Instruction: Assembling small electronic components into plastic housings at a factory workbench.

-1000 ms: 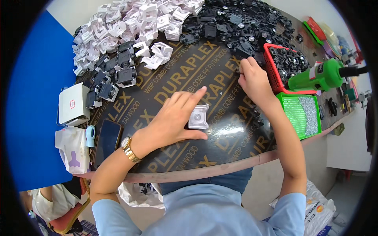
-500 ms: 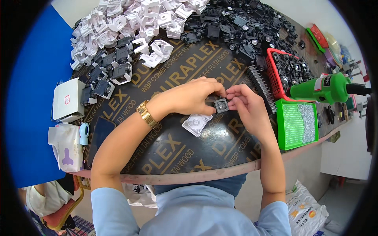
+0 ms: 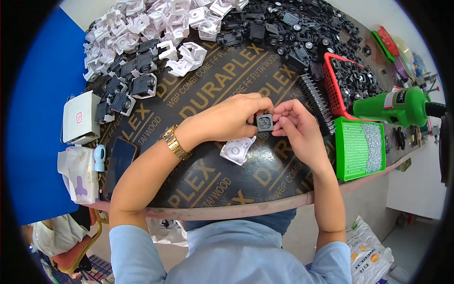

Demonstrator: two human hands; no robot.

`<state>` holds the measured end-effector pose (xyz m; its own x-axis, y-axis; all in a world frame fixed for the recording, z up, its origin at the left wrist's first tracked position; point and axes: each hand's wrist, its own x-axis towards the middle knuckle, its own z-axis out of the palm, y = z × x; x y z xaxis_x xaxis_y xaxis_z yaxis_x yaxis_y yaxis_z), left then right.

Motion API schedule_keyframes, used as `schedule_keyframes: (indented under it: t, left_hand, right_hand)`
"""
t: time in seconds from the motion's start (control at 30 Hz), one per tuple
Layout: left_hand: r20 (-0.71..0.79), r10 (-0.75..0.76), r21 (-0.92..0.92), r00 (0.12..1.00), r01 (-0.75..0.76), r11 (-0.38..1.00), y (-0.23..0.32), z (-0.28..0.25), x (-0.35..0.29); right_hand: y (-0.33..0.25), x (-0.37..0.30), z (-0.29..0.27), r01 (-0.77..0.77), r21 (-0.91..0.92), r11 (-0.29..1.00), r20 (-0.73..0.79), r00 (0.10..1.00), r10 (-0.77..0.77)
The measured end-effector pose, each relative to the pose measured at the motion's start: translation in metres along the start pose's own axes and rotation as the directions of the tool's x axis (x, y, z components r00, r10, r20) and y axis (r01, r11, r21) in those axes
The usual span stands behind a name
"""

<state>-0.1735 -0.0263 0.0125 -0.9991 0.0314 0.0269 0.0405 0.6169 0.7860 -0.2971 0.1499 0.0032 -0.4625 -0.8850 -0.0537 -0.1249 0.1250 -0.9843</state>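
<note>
A white plastic part (image 3: 238, 150) lies on the bench (image 3: 265, 180) just below the hands. Left hand (image 3: 231, 118) and right hand (image 3: 295, 128) together pinch a small dark square part (image 3: 264, 122). Black parts (image 3: 293, 28) pile at one o'clock.

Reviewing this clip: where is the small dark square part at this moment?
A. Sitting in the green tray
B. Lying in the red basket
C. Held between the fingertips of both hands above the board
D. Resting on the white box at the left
C: the small dark square part is pinched between the left hand and the right hand, just above the white plastic piece lying on the board.
</note>
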Motion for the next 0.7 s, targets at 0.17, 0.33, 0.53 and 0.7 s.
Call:
schedule_keyframes:
  t: [0.17,0.33,0.53,0.7]
  left_hand:
    - [-0.004,0.01,-0.01,1.0,-0.01,1.0,-0.005,0.001,0.003]
    - [0.037,-0.042,-0.094,0.998,0.045,0.995,-0.006,-0.003,0.002]
    - [-0.062,-0.075,-0.261,0.995,0.056,0.964,-0.006,-0.002,-0.013]
    - [-0.233,-0.188,-0.243,0.954,0.13,0.961,0.012,-0.008,-0.062]
  right_hand:
    - [0.006,0.002,0.004,0.001,-0.026,1.0,-0.014,1.0,-0.001]
    - [0.001,0.002,0.004,-0.032,0.005,0.999,0.005,0.999,0.032]
    - [-0.001,-0.005,-0.004,0.042,-0.057,0.998,-0.023,0.999,-0.043]
    - [-0.006,-0.01,0.005,0.091,-0.009,0.996,-0.05,0.995,-0.091]
